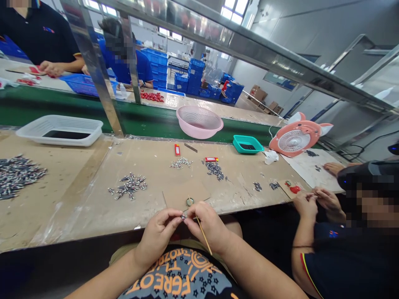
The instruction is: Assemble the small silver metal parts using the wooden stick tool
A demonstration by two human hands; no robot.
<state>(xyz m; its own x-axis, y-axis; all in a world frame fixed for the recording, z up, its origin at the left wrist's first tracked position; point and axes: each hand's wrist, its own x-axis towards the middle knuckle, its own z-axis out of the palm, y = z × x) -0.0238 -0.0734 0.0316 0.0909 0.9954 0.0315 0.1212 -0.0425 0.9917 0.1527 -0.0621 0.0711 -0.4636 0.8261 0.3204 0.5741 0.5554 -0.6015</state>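
Note:
My left hand (158, 232) pinches a small dark-and-white piece (183, 216) between thumb and fingertips, just off the table's front edge. The fingertips of my right hand (209, 227) meet the same piece from the other side. A thin wooden stick (204, 236) also sits in my right hand, slanting down toward my lap. Just beyond my fingers lies a small round cap (190, 202) with a ridged rim, on a brown board (177, 195). Small dark pieces (215, 170) and black-and-white pieces (129, 185) lie in heaps on the table. The tiny piece's details are too small to make out.
Red-and-yellow boxes (177, 150) lie by a metal strip (190, 148). Behind stand a pink basket (199, 124), a teal tray (247, 144), a white tray (62, 131) and a pig-shaped fan (294, 137). A co-worker's hands (311, 203) are at right; a metal post (99, 74) rises left.

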